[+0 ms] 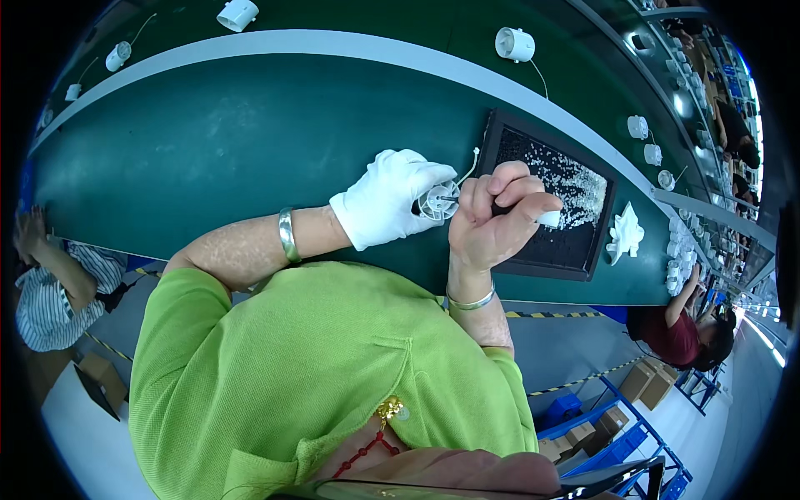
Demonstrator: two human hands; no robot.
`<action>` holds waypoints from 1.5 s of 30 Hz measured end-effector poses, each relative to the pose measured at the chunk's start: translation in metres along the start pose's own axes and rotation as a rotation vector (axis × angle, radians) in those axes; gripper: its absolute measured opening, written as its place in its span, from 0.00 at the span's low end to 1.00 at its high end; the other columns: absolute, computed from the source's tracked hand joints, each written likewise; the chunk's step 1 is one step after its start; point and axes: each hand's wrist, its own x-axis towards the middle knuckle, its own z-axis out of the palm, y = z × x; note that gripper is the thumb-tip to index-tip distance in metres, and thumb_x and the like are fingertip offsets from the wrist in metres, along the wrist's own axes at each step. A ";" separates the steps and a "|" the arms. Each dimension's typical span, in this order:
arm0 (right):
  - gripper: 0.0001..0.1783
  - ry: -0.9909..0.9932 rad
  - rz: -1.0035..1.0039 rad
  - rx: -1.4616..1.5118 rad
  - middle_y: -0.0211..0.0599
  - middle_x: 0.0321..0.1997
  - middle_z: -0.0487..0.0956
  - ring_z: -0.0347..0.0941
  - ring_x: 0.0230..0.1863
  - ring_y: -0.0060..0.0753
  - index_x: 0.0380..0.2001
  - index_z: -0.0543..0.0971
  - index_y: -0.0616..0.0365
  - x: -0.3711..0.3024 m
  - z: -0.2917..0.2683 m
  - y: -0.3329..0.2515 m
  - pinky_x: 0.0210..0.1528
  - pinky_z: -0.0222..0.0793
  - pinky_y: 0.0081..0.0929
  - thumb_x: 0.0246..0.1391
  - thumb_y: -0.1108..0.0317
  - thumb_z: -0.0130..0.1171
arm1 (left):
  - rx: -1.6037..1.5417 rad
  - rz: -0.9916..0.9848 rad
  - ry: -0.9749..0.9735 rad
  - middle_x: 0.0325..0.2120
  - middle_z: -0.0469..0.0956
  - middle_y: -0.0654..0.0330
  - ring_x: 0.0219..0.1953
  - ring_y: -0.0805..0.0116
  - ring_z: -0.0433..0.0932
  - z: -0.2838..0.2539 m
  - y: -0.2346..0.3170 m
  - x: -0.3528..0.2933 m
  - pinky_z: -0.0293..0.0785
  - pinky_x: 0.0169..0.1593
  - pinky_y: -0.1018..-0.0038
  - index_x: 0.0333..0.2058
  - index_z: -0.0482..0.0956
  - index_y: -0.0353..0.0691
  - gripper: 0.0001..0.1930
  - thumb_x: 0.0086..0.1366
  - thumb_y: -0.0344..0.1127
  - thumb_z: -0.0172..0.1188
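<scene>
My left hand (398, 196), in a white glove, is closed around a round white plastic housing (439, 202). The housing's open face, with spokes and a hub, is turned toward my right hand. A pale wire (472, 167) sticks up beside it. My bare right hand (493, 218) is closed on a dark-handled screwdriver (501, 208), mostly hidden by the fingers. Its thin dark shaft reaches to the middle of the housing; whether it touches a screw cannot be made out. Something white (549, 218) covers a fingertip of that hand.
Right of my hands lies a black tray (593, 265) with many small white pieces. A crumpled white glove (625, 233) is beside it on the green table (250, 142). Past a pale curved rail (333, 42) stand more white housings (515, 44). Co-workers sit at both sides.
</scene>
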 end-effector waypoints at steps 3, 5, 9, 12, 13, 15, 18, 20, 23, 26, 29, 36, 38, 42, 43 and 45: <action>0.27 -0.028 -0.078 -0.152 0.35 0.24 0.65 0.49 0.09 0.14 0.21 0.61 0.59 -0.003 0.003 0.006 0.11 0.47 0.16 0.62 0.45 0.44 | -0.009 0.050 0.052 0.33 0.77 0.58 0.37 0.56 0.75 -0.002 -0.001 -0.002 0.70 0.42 0.64 0.44 0.74 0.42 0.27 0.42 0.36 0.72; 0.28 -0.040 -0.075 -0.165 0.36 0.24 0.66 0.49 0.09 0.14 0.21 0.61 0.59 -0.004 0.004 0.005 0.11 0.47 0.15 0.61 0.45 0.45 | -0.024 0.036 0.046 0.33 0.77 0.58 0.36 0.56 0.75 -0.003 -0.002 -0.002 0.70 0.42 0.64 0.44 0.74 0.42 0.27 0.42 0.35 0.72; 0.28 -0.037 -0.061 -0.180 0.37 0.24 0.67 0.49 0.10 0.14 0.20 0.62 0.60 -0.007 0.002 0.009 0.11 0.47 0.15 0.61 0.46 0.47 | -0.032 0.050 0.062 0.32 0.76 0.58 0.36 0.56 0.75 -0.006 -0.001 -0.003 0.70 0.42 0.64 0.44 0.74 0.42 0.28 0.42 0.35 0.72; 0.27 -0.052 -0.076 -0.198 0.37 0.25 0.67 0.50 0.11 0.14 0.21 0.63 0.61 -0.009 0.002 0.011 0.11 0.48 0.15 0.60 0.47 0.49 | -0.022 0.046 0.036 0.32 0.76 0.58 0.36 0.56 0.75 -0.004 -0.004 -0.004 0.69 0.42 0.63 0.45 0.73 0.42 0.29 0.41 0.35 0.72; 0.27 -0.052 -0.076 -0.197 0.37 0.25 0.67 0.50 0.11 0.14 0.21 0.63 0.61 -0.009 0.002 0.012 0.11 0.48 0.15 0.60 0.47 0.49 | -0.022 0.046 0.036 0.32 0.76 0.58 0.36 0.56 0.75 -0.005 -0.003 -0.004 0.69 0.42 0.63 0.45 0.73 0.42 0.29 0.41 0.35 0.72; 0.27 -0.069 -0.094 -0.203 0.37 0.25 0.67 0.51 0.12 0.14 0.21 0.64 0.63 -0.009 0.001 0.014 0.12 0.49 0.14 0.60 0.48 0.51 | -0.019 0.056 0.060 0.31 0.77 0.58 0.36 0.55 0.75 -0.007 -0.001 -0.003 0.70 0.42 0.63 0.44 0.74 0.42 0.28 0.40 0.34 0.71; 0.27 -0.065 -0.073 -0.211 0.37 0.26 0.67 0.53 0.13 0.15 0.21 0.64 0.63 -0.011 -0.001 0.014 0.14 0.52 0.15 0.59 0.49 0.53 | -0.047 0.047 0.050 0.31 0.77 0.58 0.36 0.56 0.75 -0.004 -0.003 -0.002 0.69 0.42 0.63 0.43 0.74 0.42 0.27 0.41 0.33 0.71; 0.26 -0.065 -0.089 -0.245 0.37 0.26 0.68 0.55 0.14 0.15 0.20 0.64 0.62 -0.013 -0.002 0.016 0.15 0.53 0.15 0.58 0.50 0.54 | -0.061 0.034 0.025 0.32 0.77 0.58 0.36 0.56 0.75 -0.002 -0.002 0.000 0.70 0.42 0.62 0.42 0.74 0.43 0.25 0.42 0.34 0.70; 0.26 -0.119 -0.160 -0.461 0.36 0.24 0.70 0.58 0.16 0.18 0.17 0.64 0.60 -0.015 -0.003 0.021 0.16 0.54 0.17 0.58 0.51 0.56 | -0.083 0.026 0.023 0.29 0.78 0.58 0.32 0.55 0.75 -0.011 0.004 0.005 0.71 0.38 0.62 0.38 0.76 0.43 0.22 0.41 0.32 0.69; 0.25 -0.171 -0.262 -0.700 0.35 0.21 0.71 0.60 0.16 0.18 0.15 0.65 0.61 -0.017 0.001 0.023 0.17 0.53 0.17 0.60 0.55 0.55 | -0.122 0.039 -0.008 0.26 0.77 0.58 0.30 0.53 0.74 -0.012 -0.001 0.005 0.71 0.34 0.62 0.38 0.76 0.43 0.22 0.39 0.29 0.68; 0.24 -0.132 -0.268 -0.744 0.35 0.18 0.72 0.62 0.16 0.20 0.14 0.65 0.63 -0.016 0.008 0.021 0.17 0.55 0.18 0.60 0.61 0.54 | -0.130 0.032 -0.002 0.24 0.76 0.58 0.29 0.53 0.74 -0.015 0.004 0.006 0.70 0.34 0.63 0.39 0.76 0.43 0.23 0.39 0.27 0.67; 0.19 -0.217 -0.340 -0.771 0.35 0.20 0.72 0.61 0.16 0.21 0.16 0.66 0.64 -0.009 0.009 0.018 0.18 0.57 0.18 0.57 0.67 0.58 | -0.169 0.000 -0.033 0.21 0.72 0.55 0.24 0.52 0.71 -0.008 -0.002 0.010 0.67 0.28 0.67 0.24 0.71 0.40 0.10 0.45 0.32 0.64; 0.20 -0.220 -0.245 -0.717 0.37 0.22 0.72 0.61 0.15 0.22 0.16 0.66 0.64 -0.008 0.006 0.012 0.18 0.58 0.18 0.57 0.67 0.57 | -0.083 0.053 -0.008 0.24 0.74 0.55 0.25 0.53 0.71 -0.014 0.005 0.010 0.68 0.29 0.67 0.30 0.72 0.39 0.13 0.45 0.32 0.65; 0.34 -0.114 -0.272 -0.262 0.48 0.34 0.75 0.72 0.26 0.31 0.15 0.70 0.63 0.008 -0.006 -0.025 0.30 0.70 0.24 0.63 0.45 0.41 | -0.088 -0.069 -0.035 0.31 0.75 0.51 0.33 0.49 0.74 -0.025 0.001 0.002 0.70 0.38 0.59 0.53 0.69 0.40 0.34 0.44 0.35 0.70; 0.43 -0.044 -0.337 -0.320 0.49 0.35 0.75 0.72 0.31 0.32 0.16 0.72 0.64 0.017 -0.017 -0.041 0.38 0.69 0.26 0.61 0.34 0.27 | -0.189 -0.199 -0.002 0.30 0.76 0.53 0.33 0.57 0.75 -0.034 -0.003 0.003 0.72 0.40 0.63 0.54 0.67 0.37 0.34 0.48 0.36 0.69; 0.49 0.100 -0.325 -0.716 0.46 0.32 0.77 0.69 0.31 0.31 0.20 0.76 0.65 0.022 -0.059 -0.077 0.38 0.67 0.25 0.58 0.30 0.20 | -0.929 -0.466 0.221 0.34 0.78 0.55 0.41 0.73 0.75 -0.063 -0.018 0.024 0.73 0.45 0.77 0.57 0.63 0.35 0.34 0.54 0.37 0.67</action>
